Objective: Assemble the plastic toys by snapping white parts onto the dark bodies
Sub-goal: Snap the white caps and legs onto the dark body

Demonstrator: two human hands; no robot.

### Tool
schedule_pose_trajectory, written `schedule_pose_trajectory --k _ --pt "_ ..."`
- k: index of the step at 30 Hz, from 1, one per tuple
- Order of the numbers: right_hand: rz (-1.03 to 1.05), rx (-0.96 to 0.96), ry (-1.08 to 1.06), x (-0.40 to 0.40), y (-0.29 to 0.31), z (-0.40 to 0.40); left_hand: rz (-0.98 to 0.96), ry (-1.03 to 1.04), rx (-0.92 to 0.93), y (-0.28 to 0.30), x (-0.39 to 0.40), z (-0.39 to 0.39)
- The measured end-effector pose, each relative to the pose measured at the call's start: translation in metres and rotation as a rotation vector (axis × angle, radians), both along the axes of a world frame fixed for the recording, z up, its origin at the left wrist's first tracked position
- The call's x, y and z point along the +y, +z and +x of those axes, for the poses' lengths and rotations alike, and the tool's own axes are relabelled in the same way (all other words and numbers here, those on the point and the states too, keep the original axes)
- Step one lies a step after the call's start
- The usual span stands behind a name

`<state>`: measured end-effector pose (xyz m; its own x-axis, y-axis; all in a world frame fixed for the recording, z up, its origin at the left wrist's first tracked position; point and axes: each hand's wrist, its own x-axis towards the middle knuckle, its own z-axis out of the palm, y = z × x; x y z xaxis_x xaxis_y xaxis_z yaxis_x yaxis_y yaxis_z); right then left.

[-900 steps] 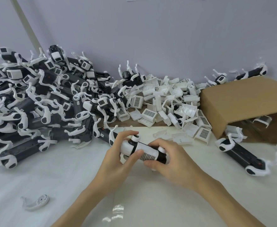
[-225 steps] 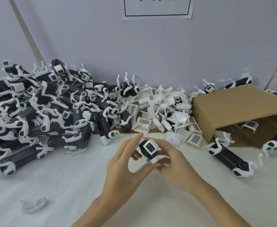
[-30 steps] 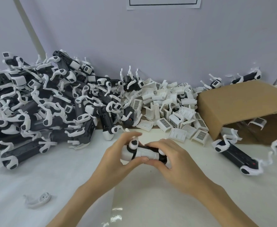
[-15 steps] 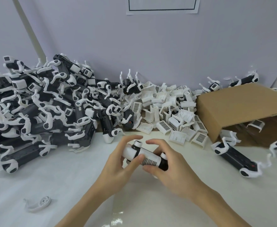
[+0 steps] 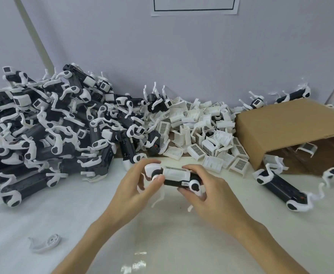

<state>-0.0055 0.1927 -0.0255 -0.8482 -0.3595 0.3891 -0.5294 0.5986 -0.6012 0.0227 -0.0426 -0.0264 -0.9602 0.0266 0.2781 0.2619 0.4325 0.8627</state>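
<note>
A dark toy body [image 5: 177, 176] with a white cover on its top is held level above the white table, in the middle of the view. My left hand [image 5: 136, 186] grips its left end, thumb against the white round joint. My right hand [image 5: 207, 192] grips its right end, fingers wrapped under it; white legs hang below. A heap of loose white covers [image 5: 203, 133] lies behind. A big pile of dark toys with white legs [image 5: 49, 131] fills the left side.
A cardboard box [image 5: 292, 131] lies on its side at the right with toys inside its mouth. One dark toy body [image 5: 280, 189] lies in front of it. A single white leg part [image 5: 45, 243] lies near left on the table.
The toy in my hands has been turned so the white cover faces up and it sits level; both hands kept their grip. The view shifted slightly.
</note>
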Motion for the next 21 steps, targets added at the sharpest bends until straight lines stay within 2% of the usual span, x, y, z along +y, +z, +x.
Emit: schedule_pose_trajectory --k 2,4,7,9,15,18,21 --pt "0.0 -0.044 0.031 0.002 -0.002 -0.001 0.131 -0.106 -0.074 0.003 0.001 0.001" --pt "0.046 0.002 0.04 0.0 -0.004 -0.001 0.307 -0.176 -0.112 0.005 0.007 0.004" --pt "0.134 0.202 -0.017 -0.005 -0.003 0.0 0.41 -0.103 -0.108 0.003 0.021 0.005" --pt "0.094 0.281 -0.028 -0.007 -0.004 0.001 0.414 -0.04 -0.081 0.001 0.027 0.006" --pt "-0.033 0.175 -0.045 -0.008 -0.002 0.004 0.355 0.058 0.033 0.008 0.033 0.008" --pt "-0.151 -0.026 0.065 -0.009 -0.004 0.001 0.403 -0.009 0.045 0.013 0.032 0.011" --pt "-0.123 -0.051 0.114 -0.006 -0.007 -0.001 0.403 -0.052 0.046 0.016 0.031 0.015"
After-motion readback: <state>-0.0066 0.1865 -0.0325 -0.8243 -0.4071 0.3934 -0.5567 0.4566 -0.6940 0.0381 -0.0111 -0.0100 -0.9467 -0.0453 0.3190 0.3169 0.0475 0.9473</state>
